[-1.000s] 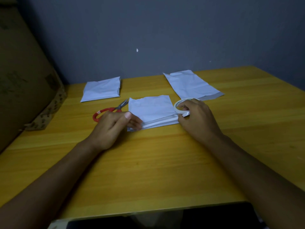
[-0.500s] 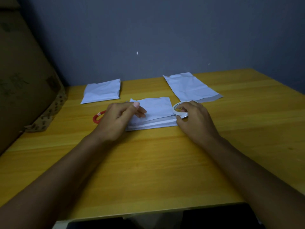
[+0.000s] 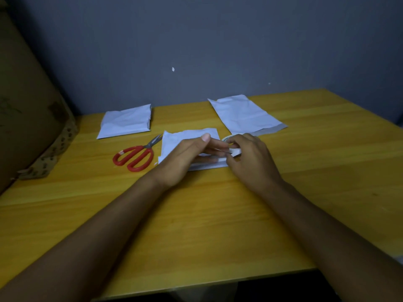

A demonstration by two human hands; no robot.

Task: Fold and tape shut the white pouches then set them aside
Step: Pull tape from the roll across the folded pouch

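Head view: folded white pouch (image 3: 174, 141) at table (image 3: 196, 225) centre, under left hand (image 3: 183, 162), fingers extended flat. Right hand (image 3: 248, 160) pinches tape roll (image 3: 234, 150) at pouch's right edge. Red scissors (image 3: 134, 158) just left.

Scissors (image 3: 136, 156) left of middle pouch (image 3: 187, 138)

White pouches (image 3: 189, 136) and red-handled scissors (image 3: 134, 158) on a yellow wood-grain table (image 3: 196, 225), grey wall (image 3: 218, 40).

Left edge: cardboard box (image 3: 28, 118) walls off the table (image 3: 196, 225).
Left of centre: scissors (image 3: 135, 156) just beside the middle pouch (image 3: 187, 136).
Far side: two pouches, left (image 3: 126, 120) and right (image 3: 244, 114); bare gap between.
Near side: open wood.
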